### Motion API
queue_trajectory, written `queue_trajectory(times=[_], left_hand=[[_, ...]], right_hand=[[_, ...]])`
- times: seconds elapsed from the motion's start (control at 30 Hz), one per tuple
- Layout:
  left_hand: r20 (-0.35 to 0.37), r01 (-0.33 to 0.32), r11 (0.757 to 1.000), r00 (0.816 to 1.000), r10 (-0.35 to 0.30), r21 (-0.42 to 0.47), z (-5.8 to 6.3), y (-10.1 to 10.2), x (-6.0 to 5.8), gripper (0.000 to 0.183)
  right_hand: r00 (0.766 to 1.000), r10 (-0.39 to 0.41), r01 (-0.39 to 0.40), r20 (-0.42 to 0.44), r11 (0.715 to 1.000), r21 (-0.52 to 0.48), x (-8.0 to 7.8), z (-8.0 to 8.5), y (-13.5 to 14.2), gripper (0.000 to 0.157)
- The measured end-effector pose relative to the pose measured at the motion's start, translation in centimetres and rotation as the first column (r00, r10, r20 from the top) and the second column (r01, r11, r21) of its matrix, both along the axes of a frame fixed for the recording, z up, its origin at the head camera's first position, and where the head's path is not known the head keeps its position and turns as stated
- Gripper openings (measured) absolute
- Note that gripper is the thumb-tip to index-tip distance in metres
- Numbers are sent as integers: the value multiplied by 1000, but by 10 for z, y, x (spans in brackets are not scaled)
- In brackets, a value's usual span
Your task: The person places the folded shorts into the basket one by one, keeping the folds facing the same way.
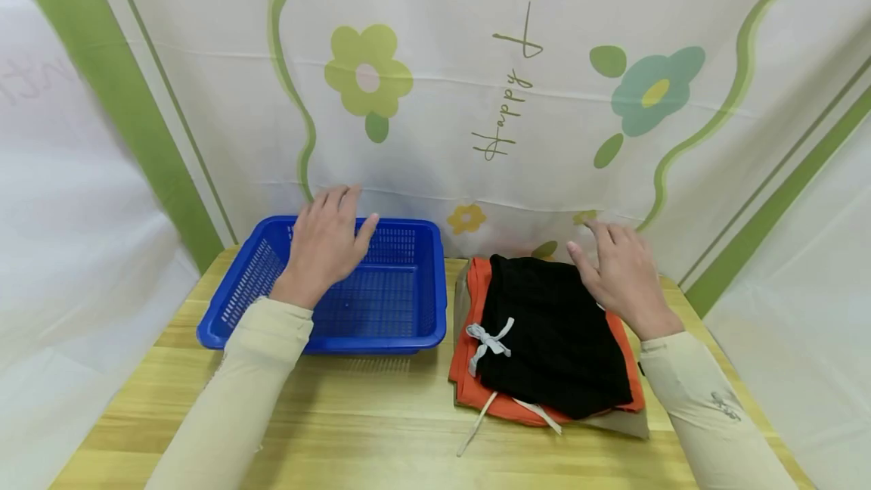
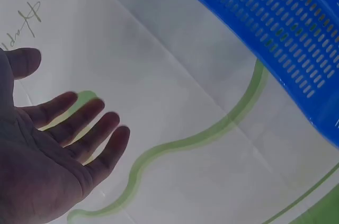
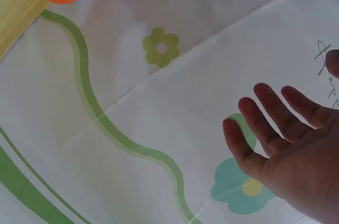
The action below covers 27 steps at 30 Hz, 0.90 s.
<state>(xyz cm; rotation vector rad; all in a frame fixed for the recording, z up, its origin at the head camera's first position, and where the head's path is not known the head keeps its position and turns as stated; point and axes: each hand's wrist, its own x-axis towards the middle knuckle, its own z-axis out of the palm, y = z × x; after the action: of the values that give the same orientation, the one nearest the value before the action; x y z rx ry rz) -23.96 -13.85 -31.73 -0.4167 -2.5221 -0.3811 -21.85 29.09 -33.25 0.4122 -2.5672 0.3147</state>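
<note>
My left hand (image 1: 325,244) hovers over the blue plastic basket (image 1: 435,324), fingers spread and relaxed, holding nothing. In the left wrist view the same hand (image 2: 58,144) shows its bare palm beside the slotted basket wall (image 2: 275,33). Above the right side of a clothes stack is my right hand (image 1: 622,274), loosely extended; in the right wrist view its palm (image 3: 296,155) holds nothing. On top of that stack lie folded black shorts (image 1: 551,339) with a white drawstring bow (image 1: 488,339). Orange shorts (image 1: 461,361) lie beneath, and a grey-brown garment (image 1: 622,423) sticks out at the bottom.
Basket and stack stand side by side on a light wooden table (image 1: 381,429). Behind them hangs a white curtain (image 1: 435,119) printed with flowers and lettering, close along the table's back edge. A pale cord (image 1: 476,423) trails from the stack onto the tabletop.
</note>
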Motion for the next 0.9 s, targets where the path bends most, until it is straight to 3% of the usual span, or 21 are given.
queue_trajectory(times=[0.5, 0.9], left_hand=[[45, 28, 997, 999, -25, -76, -6, 14, 9, 43], [86, 88, 991, 993, -80, -97, -9, 35, 14, 44]], right_hand=[[999, 43, -43, 12, 999, 32, 7, -9, 1, 32], [997, 29, -31, 67, 999, 29, 13, -14, 7, 29]])
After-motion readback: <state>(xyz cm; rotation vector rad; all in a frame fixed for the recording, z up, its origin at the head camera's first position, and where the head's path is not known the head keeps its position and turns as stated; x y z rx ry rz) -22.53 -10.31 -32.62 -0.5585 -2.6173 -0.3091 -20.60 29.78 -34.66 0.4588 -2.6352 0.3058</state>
